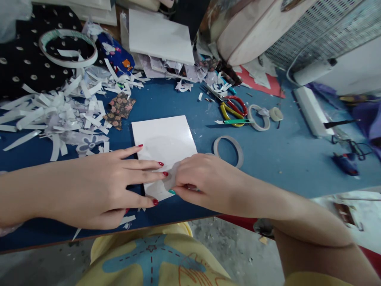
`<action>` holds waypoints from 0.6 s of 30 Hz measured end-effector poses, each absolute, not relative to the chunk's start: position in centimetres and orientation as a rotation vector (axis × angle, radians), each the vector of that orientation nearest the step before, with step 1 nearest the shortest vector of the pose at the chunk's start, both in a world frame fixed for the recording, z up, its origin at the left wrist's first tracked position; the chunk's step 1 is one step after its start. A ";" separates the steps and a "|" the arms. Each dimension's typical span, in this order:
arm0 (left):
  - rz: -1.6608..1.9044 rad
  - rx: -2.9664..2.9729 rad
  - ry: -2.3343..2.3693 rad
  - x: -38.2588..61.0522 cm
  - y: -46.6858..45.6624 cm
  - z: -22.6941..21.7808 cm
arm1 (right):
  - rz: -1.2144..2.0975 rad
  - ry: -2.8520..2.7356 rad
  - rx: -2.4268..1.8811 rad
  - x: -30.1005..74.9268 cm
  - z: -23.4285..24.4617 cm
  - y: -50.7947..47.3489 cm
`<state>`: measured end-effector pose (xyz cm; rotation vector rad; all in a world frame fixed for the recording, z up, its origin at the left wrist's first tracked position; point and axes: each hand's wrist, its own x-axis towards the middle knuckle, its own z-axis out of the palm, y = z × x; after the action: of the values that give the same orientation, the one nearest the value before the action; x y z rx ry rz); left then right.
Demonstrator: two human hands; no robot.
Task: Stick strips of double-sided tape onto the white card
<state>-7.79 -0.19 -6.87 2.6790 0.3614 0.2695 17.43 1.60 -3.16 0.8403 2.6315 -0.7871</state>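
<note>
A white square card or stack of sheets (165, 137) lies on the blue table near its front edge. My left hand (114, 184) rests over its left side, fingers spread with the tips on the white surface. On the lower right part of the square, my right hand (205, 178) is curled closed, its thumb and fingers pressed together against the surface. Whatever it pinches, if anything, is hidden by the fingers. Just beyond the right hand, a grey tape ring (228, 151) lies on the table.
Paper strips (74, 107) pile up at the left, with a floral scrap (120, 109) beside them. Scissors (233, 109), a green pen-like tool (236, 121) and another tape ring (258, 118) lie to the right. White boards (162, 35) stand on scraps behind. A sewing machine (253, 28) stands farther back.
</note>
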 end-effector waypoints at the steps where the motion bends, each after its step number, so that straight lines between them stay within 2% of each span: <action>1: 0.269 2.679 0.362 -7.8 -0.2 -6.9 | -0.771 2.630 0.837 17.4 -3.1 1.6; 9: 0.323 2.677 0.383 -7.6 -0.3 -7.3 | -0.644 2.495 0.963 17.0 -2.6 1.5; 18: 0.297 2.679 0.399 -7.5 -0.3 -7.0 | -0.820 2.497 1.066 18.8 -2.0 2.4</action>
<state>-7.45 -0.33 -6.97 2.6788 0.3991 0.2969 18.82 2.45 -1.95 1.0656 2.4969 -0.8198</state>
